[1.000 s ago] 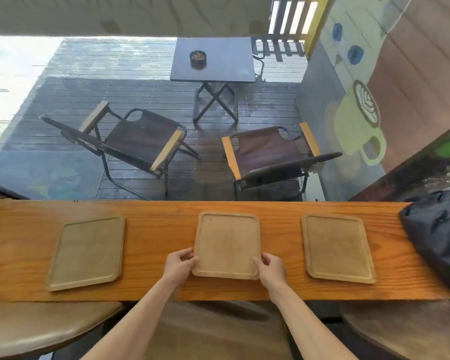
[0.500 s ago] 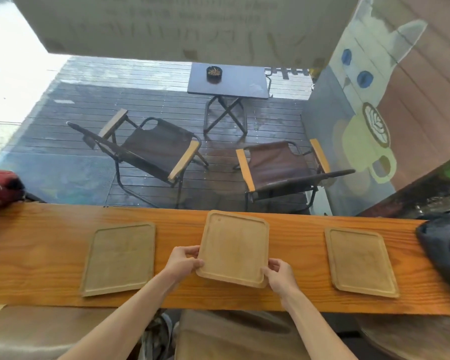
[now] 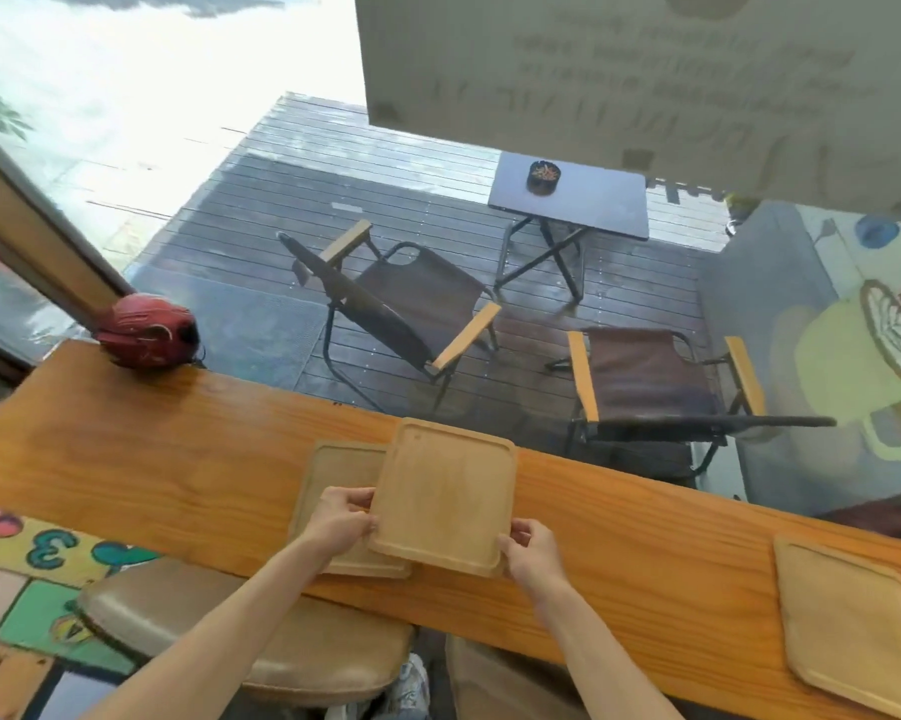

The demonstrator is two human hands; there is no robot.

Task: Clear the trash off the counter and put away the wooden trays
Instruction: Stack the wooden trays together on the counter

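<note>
While both hands pinch lifted tray | left grip near-left corner | right grip near-right corner

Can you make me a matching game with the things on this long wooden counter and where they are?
Things:
1. red helmet
2. held tray
3. lower tray
4. far tray

Places:
A. alone at the counter's right end
B. gripped by the left hand and the right hand
C. at the counter's left end
D. partly under another tray

Pairs: 1-C, 2-B, 3-D, 4-A
</note>
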